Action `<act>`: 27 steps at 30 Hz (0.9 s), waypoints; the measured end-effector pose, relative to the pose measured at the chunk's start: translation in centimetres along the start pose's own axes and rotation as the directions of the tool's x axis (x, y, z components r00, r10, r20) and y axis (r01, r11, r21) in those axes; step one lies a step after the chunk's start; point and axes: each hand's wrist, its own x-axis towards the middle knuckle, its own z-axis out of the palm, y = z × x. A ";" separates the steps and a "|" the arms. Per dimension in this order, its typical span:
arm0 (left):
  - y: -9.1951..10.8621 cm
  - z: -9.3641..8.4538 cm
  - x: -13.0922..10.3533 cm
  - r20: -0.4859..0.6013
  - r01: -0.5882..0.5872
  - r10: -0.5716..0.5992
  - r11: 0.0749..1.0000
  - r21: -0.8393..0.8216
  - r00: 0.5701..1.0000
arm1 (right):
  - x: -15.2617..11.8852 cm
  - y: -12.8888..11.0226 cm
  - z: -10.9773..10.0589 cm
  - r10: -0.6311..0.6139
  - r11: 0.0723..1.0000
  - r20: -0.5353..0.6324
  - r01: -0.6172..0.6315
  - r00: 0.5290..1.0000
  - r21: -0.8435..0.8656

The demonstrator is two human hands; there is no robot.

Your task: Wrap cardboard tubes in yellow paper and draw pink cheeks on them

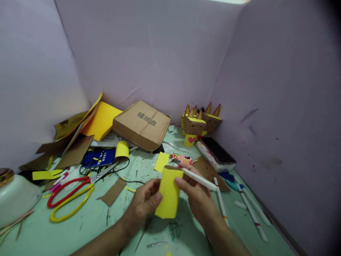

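Observation:
Low in the middle, a folded yellow cardboard piece [169, 193] is held upright, with brown showing along its top edge. My left hand [146, 199] grips its left side, thumb on the front face. At the opposite edge, my right hand [197, 192] pinches the piece and also holds a white marker [201, 179] pointing down to the right. Just behind the piece lie a small yellow paper rectangle [161, 162] and a colourful patterned scrap [182, 159]. Faint green marks show on the cloth below my hands.
Large red-and-yellow scissors [71, 199] lie left, near a yellow roll [122, 150] and a white bowl [18, 199]. Behind stands a cardboard box [142, 124]. Right are a phone [217, 149], several markers [252, 208] and cardboard figures [195, 124] against the wall.

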 end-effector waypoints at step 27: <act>0.8 2.0 0.1 -0.422 0.228 -0.286 0.956 -0.184 0.860 | -1.1 -3.9 -17.3 -0.395 -0.228 0.120 0.029 0.911 -0.973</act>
